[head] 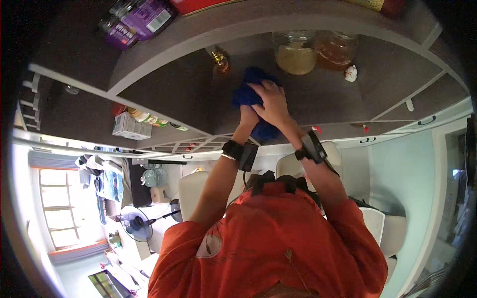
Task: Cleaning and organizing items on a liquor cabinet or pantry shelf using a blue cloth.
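Observation:
A dark blue cloth [249, 91] lies bunched on a dark wood shelf board [320, 98] in front of me. My left hand [249, 114] grips its near left side, and the cloth hides most of those fingers. My right hand [273, 101] is over the cloth's right part, fingers curved onto it and thumb close to the left hand. More of the cloth hangs below the wrists. Behind it to the left is a small amber glass bottle with a gold cap [220, 62]. Farther right are a glass jar of pale contents [296, 56] and a jar of reddish-brown contents [336, 52].
A small white figurine [350, 73] sits by the reddish jar. Purple-labelled jars [147, 18] stand on the shelf above. A white box [130, 126] occupies the left compartment. Pale dividers [160, 117] bound the shelf. Behind me are chairs [193, 190] and a standing fan [137, 223].

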The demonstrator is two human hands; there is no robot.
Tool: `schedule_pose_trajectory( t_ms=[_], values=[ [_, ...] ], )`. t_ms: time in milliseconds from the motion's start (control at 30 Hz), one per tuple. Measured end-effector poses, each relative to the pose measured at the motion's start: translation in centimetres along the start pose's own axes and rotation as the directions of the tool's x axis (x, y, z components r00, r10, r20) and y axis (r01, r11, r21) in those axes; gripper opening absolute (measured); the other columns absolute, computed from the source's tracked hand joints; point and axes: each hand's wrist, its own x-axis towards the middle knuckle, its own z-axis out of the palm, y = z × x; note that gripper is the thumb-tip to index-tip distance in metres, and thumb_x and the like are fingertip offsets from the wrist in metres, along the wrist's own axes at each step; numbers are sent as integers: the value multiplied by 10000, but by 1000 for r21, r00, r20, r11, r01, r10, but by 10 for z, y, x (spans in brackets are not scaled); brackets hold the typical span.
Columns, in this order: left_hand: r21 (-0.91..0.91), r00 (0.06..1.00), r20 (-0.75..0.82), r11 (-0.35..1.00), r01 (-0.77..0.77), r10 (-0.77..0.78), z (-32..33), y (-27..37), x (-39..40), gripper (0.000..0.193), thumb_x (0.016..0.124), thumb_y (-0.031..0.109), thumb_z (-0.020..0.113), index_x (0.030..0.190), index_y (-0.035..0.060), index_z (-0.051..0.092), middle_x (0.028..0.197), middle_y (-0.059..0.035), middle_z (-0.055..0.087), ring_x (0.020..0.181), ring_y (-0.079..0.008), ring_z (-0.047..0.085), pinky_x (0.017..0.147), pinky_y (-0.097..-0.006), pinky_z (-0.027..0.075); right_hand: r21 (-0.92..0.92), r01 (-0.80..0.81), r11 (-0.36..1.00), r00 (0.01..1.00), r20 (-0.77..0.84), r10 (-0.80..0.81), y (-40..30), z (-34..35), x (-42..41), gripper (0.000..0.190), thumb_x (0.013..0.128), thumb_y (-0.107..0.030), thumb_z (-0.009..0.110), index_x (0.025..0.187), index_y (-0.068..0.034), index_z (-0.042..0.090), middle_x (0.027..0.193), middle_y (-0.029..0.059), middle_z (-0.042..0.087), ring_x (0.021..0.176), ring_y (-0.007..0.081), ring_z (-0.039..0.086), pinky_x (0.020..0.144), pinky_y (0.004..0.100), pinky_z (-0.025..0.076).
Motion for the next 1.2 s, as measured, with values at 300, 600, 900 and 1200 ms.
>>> schedule_pose_trajectory(
  t_ms=[300, 600, 900, 1200],
  values=[
    [402, 978, 205, 907, -121, 40, -1, 40, 18, 411, 749, 34, 564, 1155, -7, 515, 1042, -232, 580, 992, -403, 539, 845, -424, 430, 539, -418, 731, 843, -69, 533, 75, 57, -1, 483, 772, -240, 631, 1198, -45, 516, 1017, 177, 617, 914, 336, 598, 802, 401, 481],
    [176, 951, 284, 981, 76, -124, -11, 75, 21, 445, 760, 18, 651, 1172, 1, 485, 1028, -146, 597, 961, -206, 583, 814, -322, 457, 768, -610, 195, 588, 274, 761, 52, 22, -21, 442, 852, -327, 594, 1124, 19, 549, 1071, 122, 614, 942, 264, 603, 833, 378, 469],
    [364, 991, 122, 931, 1, -49, -72, 59, 42, 487, 728, 203, 743, 1107, -9, 521, 938, -149, 566, 883, -244, 555, 749, -348, 449, -348, -163, 923, 900, 331, 284, 33, 24, -9, 444, 777, -238, 647, 1167, -52, 545, 1123, 142, 531, 1109, 332, 468, 854, 442, 415],
    [745, 985, -160, 662, 79, 63, -51, 50, 68, 547, 747, 286, 714, 1101, -76, 506, 1021, -272, 460, 976, -405, 458, 858, -443, 377, -332, -201, 922, 936, 211, 280, 17, 21, -17, 617, 750, -271, 642, 1306, -97, 436, 1180, 157, 496, 1139, 316, 435, 894, 485, 354]
  ],
)
